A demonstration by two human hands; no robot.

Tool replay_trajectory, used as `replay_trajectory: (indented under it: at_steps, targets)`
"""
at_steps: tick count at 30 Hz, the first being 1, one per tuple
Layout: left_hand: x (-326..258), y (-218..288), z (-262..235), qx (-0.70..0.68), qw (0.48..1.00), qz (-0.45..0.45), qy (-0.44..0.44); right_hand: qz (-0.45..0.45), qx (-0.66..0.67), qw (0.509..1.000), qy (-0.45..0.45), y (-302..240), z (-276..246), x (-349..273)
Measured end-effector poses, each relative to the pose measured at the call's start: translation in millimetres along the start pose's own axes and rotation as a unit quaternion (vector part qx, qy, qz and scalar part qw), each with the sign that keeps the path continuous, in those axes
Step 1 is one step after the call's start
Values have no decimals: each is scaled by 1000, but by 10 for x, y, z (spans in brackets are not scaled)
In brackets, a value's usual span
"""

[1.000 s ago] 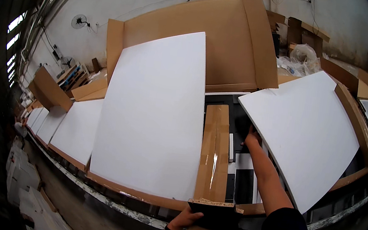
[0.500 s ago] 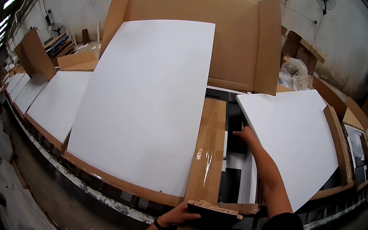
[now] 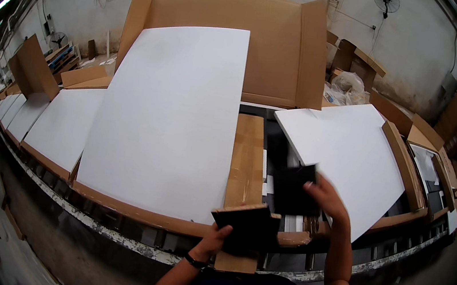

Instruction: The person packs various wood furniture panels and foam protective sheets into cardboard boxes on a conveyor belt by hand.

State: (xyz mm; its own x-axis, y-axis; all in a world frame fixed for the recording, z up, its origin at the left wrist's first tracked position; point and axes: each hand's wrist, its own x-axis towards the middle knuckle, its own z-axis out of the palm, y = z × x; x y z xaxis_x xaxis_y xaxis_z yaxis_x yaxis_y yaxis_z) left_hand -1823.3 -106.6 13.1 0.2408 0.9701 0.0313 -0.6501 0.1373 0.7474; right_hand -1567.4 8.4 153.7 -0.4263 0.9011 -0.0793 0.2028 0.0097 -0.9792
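My left hand (image 3: 210, 244) grips a small stack of black boards (image 3: 246, 230) with raw chipboard edges, low in front of my body. A single black board (image 3: 293, 192) is in my right hand (image 3: 327, 196), thumb on its face, raised over the open carton (image 3: 273, 50). Behind the boards lies a long brown taped box (image 3: 248, 154), inside the carton. Left of it a large white foam sheet (image 3: 168, 117) covers most of the contents. Dark panels beneath are partly hidden by my hands and boards.
A second white sheet (image 3: 352, 164) lies slanted at the right, next to a cardboard edge (image 3: 404, 165). More cartons with white sheets (image 3: 64, 118) stretch leftward along the roller conveyor (image 3: 129, 240). Plastic wrap (image 3: 348, 89) lies near the back wall.
My right hand has come back toward me from inside the carton, now with a black board in it. My left hand's stack has risen and tilted, showing more black face. The view has shifted slightly.
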Motion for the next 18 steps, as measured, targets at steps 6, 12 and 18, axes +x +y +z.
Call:
replay_trajectory:
  at_steps: [6,12,18]
  targets:
    - [-46,118,-81,37,995,-88,-20,-46,-27,991,-122,395,701,-278]
    - [-60,-18,-121,112,993,-2,39,14,158,987,-16,588,397,309]
    - [-8,-62,14,20,998,-23,59,-60,-45,968,241,2111,247,1901]
